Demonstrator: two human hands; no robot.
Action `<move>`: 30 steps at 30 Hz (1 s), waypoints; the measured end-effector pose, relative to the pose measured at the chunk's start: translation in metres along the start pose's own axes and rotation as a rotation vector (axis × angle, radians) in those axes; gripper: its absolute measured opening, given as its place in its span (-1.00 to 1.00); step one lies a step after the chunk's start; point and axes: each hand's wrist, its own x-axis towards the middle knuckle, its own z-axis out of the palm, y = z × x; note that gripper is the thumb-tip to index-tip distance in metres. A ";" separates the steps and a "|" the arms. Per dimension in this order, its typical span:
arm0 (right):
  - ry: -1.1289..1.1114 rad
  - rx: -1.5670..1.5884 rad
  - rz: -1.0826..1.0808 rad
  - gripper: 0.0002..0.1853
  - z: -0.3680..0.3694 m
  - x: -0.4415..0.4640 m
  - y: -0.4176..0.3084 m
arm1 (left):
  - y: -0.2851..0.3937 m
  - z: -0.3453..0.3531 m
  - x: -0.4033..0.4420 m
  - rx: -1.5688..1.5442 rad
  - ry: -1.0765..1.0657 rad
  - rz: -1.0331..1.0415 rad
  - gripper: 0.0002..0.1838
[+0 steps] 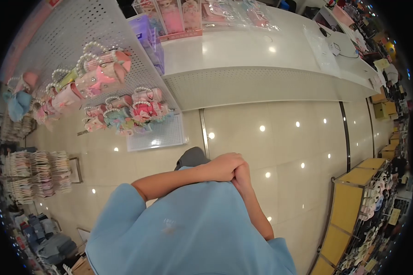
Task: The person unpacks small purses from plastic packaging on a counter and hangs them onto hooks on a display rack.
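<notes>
My left hand (pixel 222 167) and my right hand (pixel 243 178) are clasped together in front of my body, above the hem of my blue shirt (pixel 192 224). Both are closed, the left reaching across to meet the right. Their fingers are largely tucked out of sight, and no object shows in or between them. Beyond the left wrist, a dark grey shoe (pixel 192 157) rests on the tiled floor (pixel 243 123). Neither hand touches a shelf or any goods.
A perforated rack (pixel 144 59) at left carries pink hair accessories (pixel 103 75) with pearl loops. Ahead is a white counter (pixel 243 48) with boxed dolls (pixel 172 18) and a purple box (pixel 147 36). Hanging goods (pixel 36 172) stand lower left; a yellow-panelled shelf (pixel 346 201) stands right.
</notes>
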 end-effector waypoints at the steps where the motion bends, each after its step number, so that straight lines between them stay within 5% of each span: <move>1: -0.001 0.009 0.006 -0.80 -0.007 0.001 -0.004 | 0.001 0.004 0.008 0.003 -0.006 -0.008 -0.67; 10: 0.067 0.054 0.008 -0.83 -0.042 0.053 -0.071 | -0.022 0.007 0.106 -0.037 -0.074 0.064 -0.66; 22: 0.079 -0.075 -0.126 -0.81 0.003 0.208 -0.230 | -0.054 -0.106 0.284 -0.093 0.038 0.048 -0.59; 30: -0.042 -0.220 0.060 -0.79 0.010 0.298 -0.292 | -0.087 -0.140 0.350 -0.164 0.175 -0.082 -0.57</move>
